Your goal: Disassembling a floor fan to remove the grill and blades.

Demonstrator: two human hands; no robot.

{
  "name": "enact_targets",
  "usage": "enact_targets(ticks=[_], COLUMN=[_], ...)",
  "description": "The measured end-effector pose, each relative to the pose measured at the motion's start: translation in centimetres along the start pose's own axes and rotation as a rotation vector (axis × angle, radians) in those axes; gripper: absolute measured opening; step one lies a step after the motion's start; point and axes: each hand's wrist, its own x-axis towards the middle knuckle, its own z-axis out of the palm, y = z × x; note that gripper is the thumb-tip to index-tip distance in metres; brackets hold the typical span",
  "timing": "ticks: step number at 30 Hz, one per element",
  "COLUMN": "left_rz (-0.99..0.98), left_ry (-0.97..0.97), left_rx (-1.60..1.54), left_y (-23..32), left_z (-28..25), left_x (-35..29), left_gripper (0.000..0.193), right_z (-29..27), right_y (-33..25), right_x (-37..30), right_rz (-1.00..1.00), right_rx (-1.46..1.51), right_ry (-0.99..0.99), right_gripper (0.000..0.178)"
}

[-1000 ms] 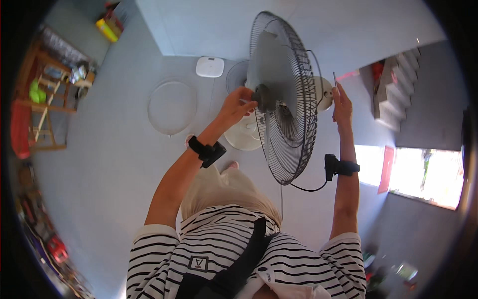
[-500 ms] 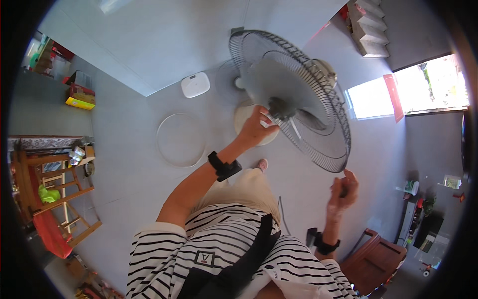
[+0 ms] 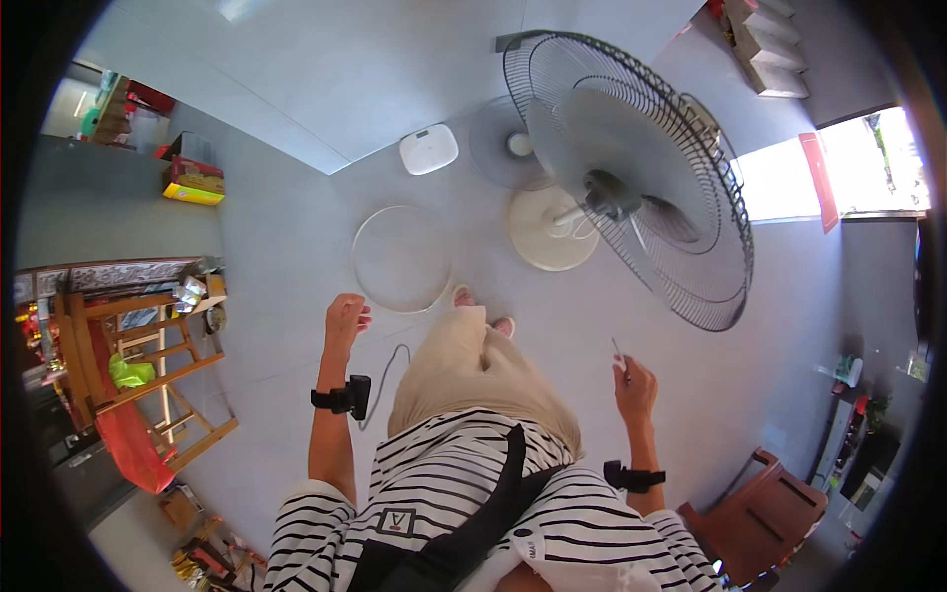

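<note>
A standing fan with a dark wire cage, grey blades and a dark hub faces me, its front uncovered. Its pole runs down to a round cream base. My left hand hangs apart from the fan, fingers curled; whether anything is in them is hidden. Below the fan's cage, not touching it, my right hand is closed round a thin-shafted tool that points upward; its exact kind is unclear. On the floor lie a thin pale hoop and a round wire grille with a pale centre.
A white bathroom-type scale lies near the wall. Wooden stools and a red-and-yellow box stand left, a brown chair at lower right. A grey cord trails beside my legs.
My left hand has left the fan's hub and dropped back to the lower left. My right hand has moved down, away from the cage rim, with the thin-shafted tool. The view has shifted.
</note>
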Motion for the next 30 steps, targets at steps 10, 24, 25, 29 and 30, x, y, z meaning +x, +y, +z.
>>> enact_targets(ticks=[10,24,25,29,30], left_rz=[-0.055,0.233,0.296,0.368,0.362], left_ry=[-0.012,-0.323,-0.415,-0.415,-0.338], left_rx=[-0.157,-0.200,-0.268,-0.460,-0.508], left_y=[0.4,6.7,6.7,7.3,6.9], left_z=[-0.3,-12.7,-14.4,-20.2,-21.6], left_x=[-2.2,1.0,0.5,-1.9,-2.1], left_gripper=[0.022,0.036,0.037,0.037,0.036], right_z=[1.3,10.4,11.4,15.6,17.0], right_y=[-3.3,-32.1,-35.7,-47.0,-49.5], right_x=[1.1,10.6,10.9,10.0,9.4], right_rz=[0.058,-0.451,-0.502,-0.729,-0.758], right_rx=[0.166,0.691,0.676,0.688,0.741], right_ry=[-0.057,-0.803,-0.873,-1.114,-1.174], right_gripper=[0.022,0.042,0.046,0.061,0.062])
